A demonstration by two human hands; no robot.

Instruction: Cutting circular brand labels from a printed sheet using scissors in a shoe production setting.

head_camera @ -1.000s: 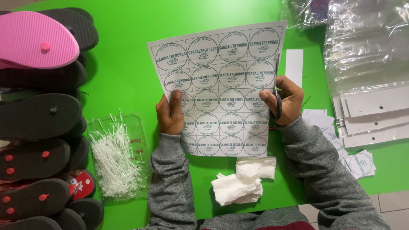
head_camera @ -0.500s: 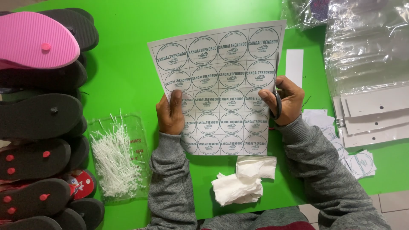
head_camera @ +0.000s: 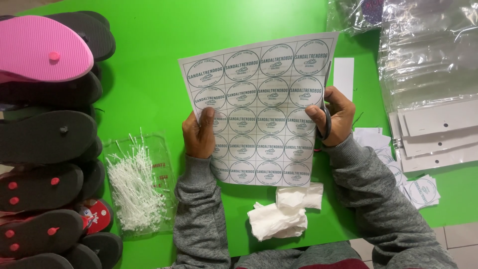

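The left hand (head_camera: 199,135) grips the left edge of a printed sheet (head_camera: 259,107), thumb laid across its front and fingers curled behind. The right hand (head_camera: 334,117) pinches the sheet's right edge and is also closed around a pair of scissors (head_camera: 326,107), whose blades rise along that edge, pointing away from the person. The sheet stands tilted up between the two hands, above the green tabletop (head_camera: 144,79).

As for progress, the sheet carries a full grid of round labels, and no row looks cut away; the blades sit at the right margin, so by my judgement the cutting of this sheet has barely begun, if at all. Some work does look done: a small pile of cut round labels (head_camera: 420,192) lies on the tabletop to the right of the right forearm.

Just below the sheet, between the forearms, lie crumpled white tissues (head_camera: 284,214). Beyond the right hand rests a narrow white paper strip (head_camera: 343,74); farther right are white card strips with punched holes (head_camera: 438,132) and a heap of clear plastic bags (head_camera: 428,55). Left of the left forearm sits a clear bag of white plastic ties (head_camera: 137,187), and farther left a row of flip-flops (head_camera: 42,139), black mostly, with a pink one (head_camera: 42,47) on top.
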